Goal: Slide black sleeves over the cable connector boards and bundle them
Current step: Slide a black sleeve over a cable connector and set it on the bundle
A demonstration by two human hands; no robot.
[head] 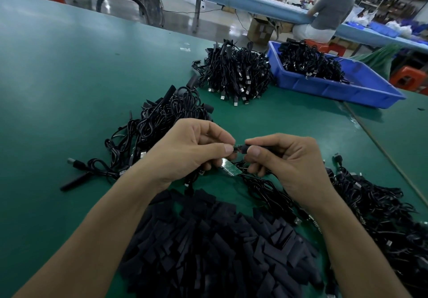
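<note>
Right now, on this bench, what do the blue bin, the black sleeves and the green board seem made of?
Blue bin: moulded plastic, judging by uniform colour, slight sheen and thick rim. Black sleeves: flat matte tubing, probably soft plastic or rubber; dull, with cut ends. Green board: likely circuit-board laminate, glossy green with pale dots along one edge.

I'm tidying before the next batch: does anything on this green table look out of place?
Only one black sleeve lies alone near the left cable pile, apart from the heaps. Nothing looks spilled or damaged.
</note>
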